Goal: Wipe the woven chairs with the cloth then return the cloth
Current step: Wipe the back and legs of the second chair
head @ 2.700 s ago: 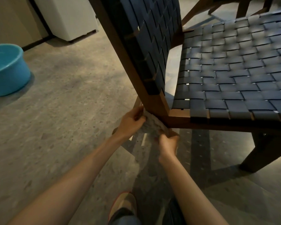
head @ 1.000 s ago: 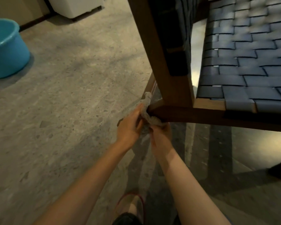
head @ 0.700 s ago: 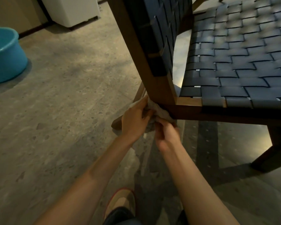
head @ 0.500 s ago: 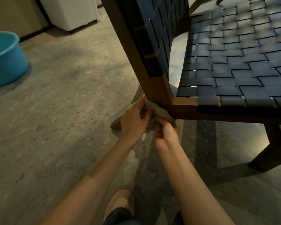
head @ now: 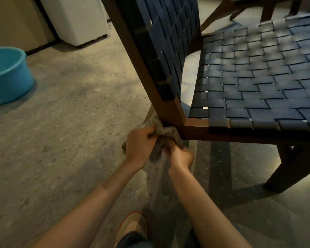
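- The grey cloth [head: 166,136] was bunched against the underside of the woven chair [head: 170,111], at the corner where the back post met the wooden seat rail, and looped behind the leg there; that joint seemed to be the part being wiped.
- The left hand [head: 139,144] gripped one end of the cloth, fingers curled round the bunch.
- The right hand [head: 181,155] pinched the other end just beside it, fingers curled into the fabric, so both ends could probably be worked against the wood.
- The dark woven seat [head: 258,81] lay above and to the right, untouched by either hand.
- A blue basin [head: 9,77] stood well apart on the speckled floor [head: 70,140], perhaps where the cloth belonged; the return was not yet done.
- Another chair's frame [head: 265,9] showed beyond.
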